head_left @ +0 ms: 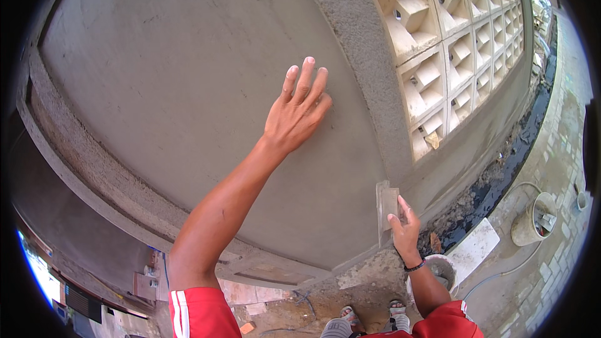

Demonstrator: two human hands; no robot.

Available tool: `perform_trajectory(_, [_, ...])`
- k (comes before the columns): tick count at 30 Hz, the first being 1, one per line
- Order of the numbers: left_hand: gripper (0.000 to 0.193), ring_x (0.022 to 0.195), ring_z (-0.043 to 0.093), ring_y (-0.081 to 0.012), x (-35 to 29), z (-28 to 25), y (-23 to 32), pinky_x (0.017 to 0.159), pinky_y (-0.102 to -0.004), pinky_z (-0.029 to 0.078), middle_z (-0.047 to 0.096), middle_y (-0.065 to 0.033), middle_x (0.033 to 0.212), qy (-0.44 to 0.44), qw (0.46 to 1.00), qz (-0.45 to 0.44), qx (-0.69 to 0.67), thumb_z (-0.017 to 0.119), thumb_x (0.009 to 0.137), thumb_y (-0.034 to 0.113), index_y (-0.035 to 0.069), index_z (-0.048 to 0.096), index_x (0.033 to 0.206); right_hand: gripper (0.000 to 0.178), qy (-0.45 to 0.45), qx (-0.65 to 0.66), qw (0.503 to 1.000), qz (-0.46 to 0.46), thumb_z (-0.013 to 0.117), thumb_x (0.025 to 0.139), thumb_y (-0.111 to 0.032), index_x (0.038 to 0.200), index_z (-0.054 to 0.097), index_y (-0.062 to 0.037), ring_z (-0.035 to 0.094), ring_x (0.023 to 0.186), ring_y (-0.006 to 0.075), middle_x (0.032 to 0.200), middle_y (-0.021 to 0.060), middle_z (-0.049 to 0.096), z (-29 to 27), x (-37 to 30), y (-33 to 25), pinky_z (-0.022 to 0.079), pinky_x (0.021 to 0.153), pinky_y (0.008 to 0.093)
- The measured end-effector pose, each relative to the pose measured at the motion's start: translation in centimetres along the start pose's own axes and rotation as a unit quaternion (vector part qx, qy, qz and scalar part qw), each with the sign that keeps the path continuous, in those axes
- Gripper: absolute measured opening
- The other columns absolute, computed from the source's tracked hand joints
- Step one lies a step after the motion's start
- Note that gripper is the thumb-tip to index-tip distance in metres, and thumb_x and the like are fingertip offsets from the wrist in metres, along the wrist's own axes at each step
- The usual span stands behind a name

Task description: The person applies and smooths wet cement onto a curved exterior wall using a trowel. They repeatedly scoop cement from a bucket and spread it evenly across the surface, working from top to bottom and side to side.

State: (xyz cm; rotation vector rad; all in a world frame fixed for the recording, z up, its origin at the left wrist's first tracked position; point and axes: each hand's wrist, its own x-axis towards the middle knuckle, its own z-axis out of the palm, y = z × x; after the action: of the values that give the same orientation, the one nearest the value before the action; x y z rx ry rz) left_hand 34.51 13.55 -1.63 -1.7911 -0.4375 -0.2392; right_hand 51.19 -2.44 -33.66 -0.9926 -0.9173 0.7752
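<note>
My left hand reaches up over the smooth grey plastered wall. Its fingers are apart and hold nothing; the fingertips lie on or just over the surface, I cannot tell which. Lower right, my right hand grips a plastering float, a flat plate smeared with grey. The float stands upright against the low right edge of the panel, where the smooth face meets the rougher raised band. My thumb and fingers close around its near side, and part of it is hidden by them.
Pale patterned vent blocks fill the upper right. Below them runs a dark wet ditch beside a paved path. A bucket stands by my right forearm, near a white board. Farther right is another bucket with a hose.
</note>
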Motion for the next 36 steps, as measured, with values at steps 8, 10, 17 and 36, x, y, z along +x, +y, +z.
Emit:
perform_trajectory(8, [0.013,0.145,0.03,-0.0368,2.2,-0.2,0.5,0.125,-0.0555,0.011,0.053,-0.0091,0.126,-0.034,0.999,0.011,0.023,0.067,0.082,0.007,0.011,0.062,0.07,0.054,0.007,0.002,1.0,0.008,0.066,0.086,0.001,0.137,0.052,0.009,0.059,0.117,0.019,0.13,0.0171,0.062,-1.1,-1.3,1.9,0.045,0.101,0.0316])
perform_trajectory(10, [0.013,0.144,0.031,-0.0362,2.5,-0.4,0.7,0.125,-0.0546,0.01,0.053,-0.0093,0.126,-0.048,0.998,0.014,0.037,0.067,0.082,0.008,0.01,0.063,0.07,0.054,0.006,0.011,0.999,0.031,0.066,0.086,0.002,0.137,0.052,0.0086,0.059,0.117,0.0186,0.129,0.0167,0.063,-1.6,-1.6,1.6,0.045,0.102,0.0315])
perform_trajectory(17, [0.009,0.142,0.034,-0.0335,3.1,-0.5,1.0,0.126,-0.0518,0.012,0.054,-0.0086,0.123,-0.067,0.993,0.04,0.087,0.068,0.084,0.012,0.009,0.067,0.075,0.054,0.01,-0.016,0.997,0.075,0.065,0.085,0.003,0.138,0.052,0.0076,0.06,0.116,0.0186,0.129,0.0157,0.063,-3.2,-2.4,1.1,0.045,0.102,0.0315])
perform_trajectory(36, [0.019,0.104,0.056,-0.0343,-10.6,-9.7,7.1,0.11,-0.0584,0.035,0.054,-0.0114,0.086,-0.043,0.953,-0.072,-0.29,0.064,0.074,0.0,0.006,0.049,0.084,0.061,-0.005,-0.09,0.924,-0.371,0.068,0.084,0.001,0.141,0.048,0.0079,0.062,0.114,0.0309,0.124,0.0224,0.062,5.4,10.8,-15.0,0.049,0.098,0.0387])
